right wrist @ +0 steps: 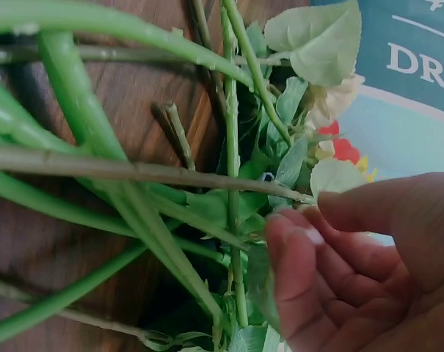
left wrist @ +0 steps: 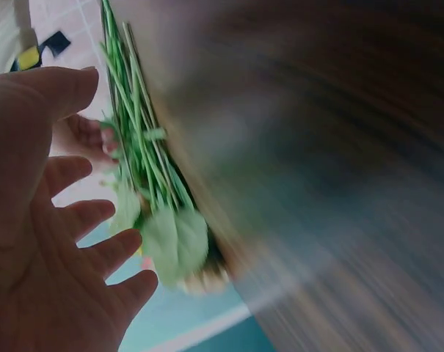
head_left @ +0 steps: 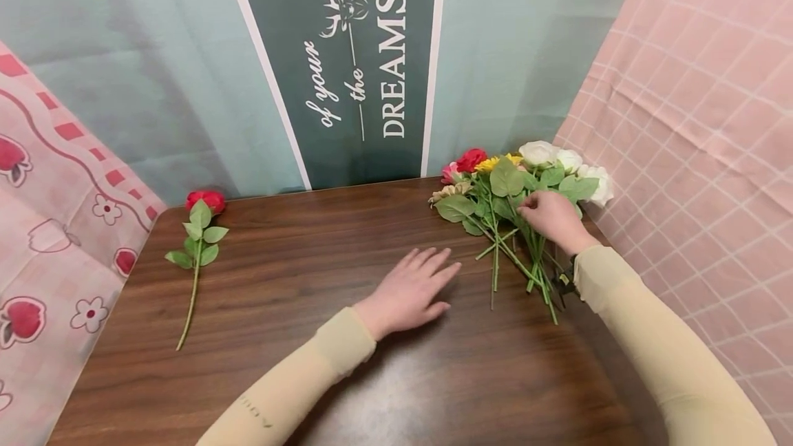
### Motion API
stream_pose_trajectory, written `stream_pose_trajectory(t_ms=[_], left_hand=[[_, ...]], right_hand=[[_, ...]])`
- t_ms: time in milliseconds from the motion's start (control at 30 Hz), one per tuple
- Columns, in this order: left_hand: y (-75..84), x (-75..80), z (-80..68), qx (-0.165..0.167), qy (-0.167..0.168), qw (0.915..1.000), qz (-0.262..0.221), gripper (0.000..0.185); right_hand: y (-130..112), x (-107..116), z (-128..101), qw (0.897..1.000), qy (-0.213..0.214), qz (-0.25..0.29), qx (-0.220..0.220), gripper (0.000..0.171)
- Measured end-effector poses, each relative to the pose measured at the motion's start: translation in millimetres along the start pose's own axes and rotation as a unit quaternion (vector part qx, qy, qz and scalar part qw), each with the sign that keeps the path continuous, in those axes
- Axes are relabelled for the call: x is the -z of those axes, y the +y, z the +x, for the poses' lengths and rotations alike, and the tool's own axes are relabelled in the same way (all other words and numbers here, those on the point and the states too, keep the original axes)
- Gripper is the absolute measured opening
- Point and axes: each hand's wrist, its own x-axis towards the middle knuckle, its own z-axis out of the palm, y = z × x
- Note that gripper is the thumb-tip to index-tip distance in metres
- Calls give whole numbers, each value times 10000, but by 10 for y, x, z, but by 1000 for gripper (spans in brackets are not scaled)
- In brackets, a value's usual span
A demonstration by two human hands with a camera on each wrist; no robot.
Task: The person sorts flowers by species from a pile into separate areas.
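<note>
A bunch of artificial flowers lies at the back right of the table, with red and pink blooms, a yellow flower [head_left: 487, 164] and white roses [head_left: 537, 153] above crossing green stems [head_left: 526, 274]. My right hand [head_left: 550, 217] is in among the leaves. In the right wrist view its thumb and curled forefinger pinch a thin brownish stem [right wrist: 170, 174] close to a leaf. To the left of the bunch, my left hand [head_left: 411, 292] is held low over the table, fingers spread and nothing in it. The left wrist view shows its palm [left wrist: 38, 271] facing the stems.
A single red rose [head_left: 206, 201] with a leafy stem lies at the table's left side. The brown wooden table [head_left: 297, 267] meets a green printed curtain [head_left: 372, 88] at the back. Pink patterned cloths hang at the left and right.
</note>
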Motion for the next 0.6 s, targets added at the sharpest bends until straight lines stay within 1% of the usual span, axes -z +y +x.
stream_pose_trajectory(t_ms=[67,167,300,433,600], left_hand=[[102,-12,154,-110,-77,9999,38,74],[226,-18,370,-212,-97,9997,96,73],[360,-5,593,-266,-90,9993,229,73],[465,-9,706,-293,-180,9992,210,71],[526,-45,739,-302,-250,9992,116,69]], right_hand=[[7,14,32,9997,-226,-50,-101,27],[-11,30,75,9983,-505,-39,-300,35],[-58,41,110,9958,-741,23,-544,38],[-106,34,126,9944,-857,-84,-612,39],[-122,10,136,9945,-874,-108,-563,36]])
